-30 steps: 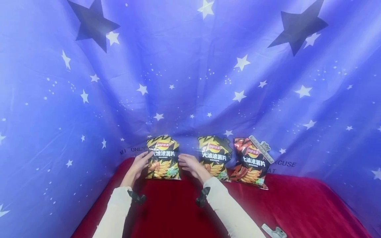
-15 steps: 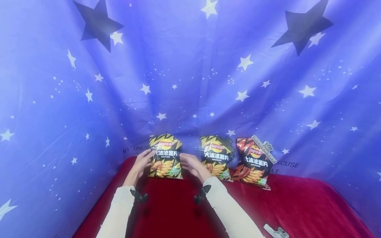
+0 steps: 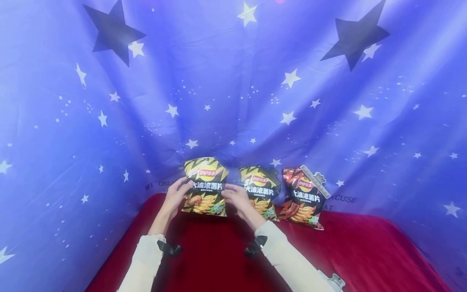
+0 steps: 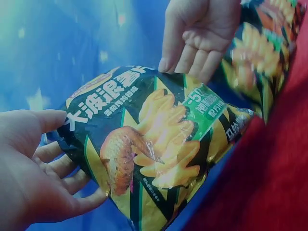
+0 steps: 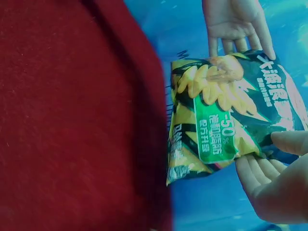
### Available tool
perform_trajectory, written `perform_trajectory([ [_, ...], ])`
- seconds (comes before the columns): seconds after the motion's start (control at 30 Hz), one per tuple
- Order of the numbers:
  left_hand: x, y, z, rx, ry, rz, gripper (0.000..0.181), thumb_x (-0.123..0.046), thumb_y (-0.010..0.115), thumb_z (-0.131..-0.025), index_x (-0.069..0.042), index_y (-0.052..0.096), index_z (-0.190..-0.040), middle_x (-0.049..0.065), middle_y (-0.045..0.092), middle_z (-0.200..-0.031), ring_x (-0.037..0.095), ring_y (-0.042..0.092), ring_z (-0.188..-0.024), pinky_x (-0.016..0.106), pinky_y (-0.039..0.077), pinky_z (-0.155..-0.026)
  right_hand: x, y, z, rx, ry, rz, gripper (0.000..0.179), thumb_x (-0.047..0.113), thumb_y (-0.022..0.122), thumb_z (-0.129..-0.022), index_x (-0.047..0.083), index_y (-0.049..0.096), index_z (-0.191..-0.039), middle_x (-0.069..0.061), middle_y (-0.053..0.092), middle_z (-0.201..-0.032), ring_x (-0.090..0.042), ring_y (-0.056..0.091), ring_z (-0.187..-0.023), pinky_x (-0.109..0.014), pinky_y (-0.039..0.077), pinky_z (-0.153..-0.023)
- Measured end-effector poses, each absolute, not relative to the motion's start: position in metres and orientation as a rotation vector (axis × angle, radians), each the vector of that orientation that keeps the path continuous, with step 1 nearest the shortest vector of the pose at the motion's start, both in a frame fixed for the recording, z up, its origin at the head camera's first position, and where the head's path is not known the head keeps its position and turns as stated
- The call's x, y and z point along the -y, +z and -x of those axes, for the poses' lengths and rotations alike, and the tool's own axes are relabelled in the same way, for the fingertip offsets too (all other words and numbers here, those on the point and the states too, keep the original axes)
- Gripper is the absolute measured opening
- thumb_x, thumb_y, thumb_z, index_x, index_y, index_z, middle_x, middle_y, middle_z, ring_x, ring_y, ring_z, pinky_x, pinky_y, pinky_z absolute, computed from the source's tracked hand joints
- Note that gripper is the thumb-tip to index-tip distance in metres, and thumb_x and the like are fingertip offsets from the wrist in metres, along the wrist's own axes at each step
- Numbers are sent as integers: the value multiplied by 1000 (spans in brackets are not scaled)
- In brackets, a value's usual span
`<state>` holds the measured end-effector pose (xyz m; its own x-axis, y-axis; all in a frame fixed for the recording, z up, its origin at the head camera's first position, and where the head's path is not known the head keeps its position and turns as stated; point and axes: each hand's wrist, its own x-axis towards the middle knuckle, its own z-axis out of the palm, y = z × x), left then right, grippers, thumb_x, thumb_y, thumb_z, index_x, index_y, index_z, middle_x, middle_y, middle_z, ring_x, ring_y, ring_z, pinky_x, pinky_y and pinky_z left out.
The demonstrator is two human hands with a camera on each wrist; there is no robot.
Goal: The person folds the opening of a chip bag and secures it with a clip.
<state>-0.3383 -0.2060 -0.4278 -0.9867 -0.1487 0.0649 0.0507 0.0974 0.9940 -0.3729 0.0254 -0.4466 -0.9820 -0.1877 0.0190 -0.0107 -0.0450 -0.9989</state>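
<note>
Compared with half a second ago, the yellow-and-black chip bag (image 3: 206,187) stands higher and looks larger, its lower edge raised against the red cloth (image 3: 365,247), and it has come nearer the matching second bag (image 3: 257,190) at its three o'clock. The right hand (image 3: 238,199), whose fingertips then met the bag's edge, now overlaps its three o'clock side, thumb in front and fingers behind. The left hand (image 3: 176,197) grips the nine o'clock side likewise, thumb on the front, fingers at the back, so both are clamped on the bag. In the head view the bag sits toward seven o'clock of centre, printed face to the camera. It is glossy and a little creased, with a red-and-yellow logo (image 3: 207,174) toward twelve o'clock, white lettering (image 3: 206,186) across the middle, a chicken wing (image 4: 120,156) printed toward seven, wavy chips (image 4: 166,139) at six and a green panel (image 4: 206,107) at five. Farther toward three o'clock stands the red bag (image 3: 300,196), a grey clip (image 3: 313,180) at its one o'clock corner.
</note>
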Motion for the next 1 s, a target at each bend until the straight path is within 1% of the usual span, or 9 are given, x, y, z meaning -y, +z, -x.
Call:
perform_trajectory([
  [0.07,198,-419,333,2202,-2015,-61,60,-26,61,-103,0,40,-152,28,55,-144,26,60,-121,41,50,-105,-36,-433,368,-2119,-2157,210,49,4,71,-92,-4,57,-139,-28,65,-131,-26,73,-102,-20,59,-68],
  [0.17,186,-409,325,2197,-2031,1,60,-24,61,-103,0,39,-153,29,58,-141,20,63,-114,43,51,-105,-53,-416,360,-2163,-2148,233,50,6,72,-92,-2,57,-139,-27,64,-133,-27,73,-103,-16,56,-64],
  [0.23,177,-404,321,2182,-2059,29,58,-23,61,-102,-1,40,-152,27,61,-136,15,65,-107,42,52,-103,-66,-406,355,-2174,-2149,246,51,5,72,-91,-2,57,-139,-28,64,-134,-25,73,-103,-21,60,-70],
  [0.3,169,-401,317,2182,-2081,62,56,-24,61,-103,-1,42,-150,25,64,-133,12,66,-102,42,53,-103,-79,-401,350,-2182,-2161,275,51,2,72,-91,-5,56,-139,-30,62,-134,-23,72,-103,-29,62,-87],
  [0.4,154,-401,313,2180,-2122,91,58,-25,60,-103,0,40,-151,25,65,-129,16,67,-102,46,52,-106,-99,-398,343,-2223,-2147,284,51,3,72,-91,-6,56,-138,-30,62,-134,-21,70,-106,-37,60,-95],
  [0.53,136,-407,308,2194,-2162,109,58,-26,57,-104,2,39,-151,25,65,-126,21,68,-101,47,54,-104,-121,-401,334,-2268,-2102,263,51,7,72,-92,-5,57,-139,-29,62,-135,-20,68,-109,-34,60,-95],
  [0.63,126,-412,307,2197,-2194,130,48,-26,54,-105,1,46,-145,21,68,-118,19,69,-95,43,58,-97,-136,-405,329,-2265,-2079,245,51,7,72,-92,-5,56,-139,-30,62,-134,-19,69,-106,-32,60,-93],
  [0.73,118,-418,306,2207,-2222,175,44,-27,53,-106,0,48,-140,17,69,-114,18,69,-93,42,59,-93,-149,-408,323,-2270,-2059,237,52,7,71,-92,-7,54,-140,-32,62,-134,-17,70,-103,-31,61,-91],
  [1.0,99,-426,307,2273,-2263,280,43,-33,54,-105,-4,48,-137,23,66,-123,25,72,-100,47,61,-90,-175,-414,311,-2263,-2020,182,55,8,72,-93,-9,52,-141,-28,65,-131,-8,72,-92,-29,62,-87],
])
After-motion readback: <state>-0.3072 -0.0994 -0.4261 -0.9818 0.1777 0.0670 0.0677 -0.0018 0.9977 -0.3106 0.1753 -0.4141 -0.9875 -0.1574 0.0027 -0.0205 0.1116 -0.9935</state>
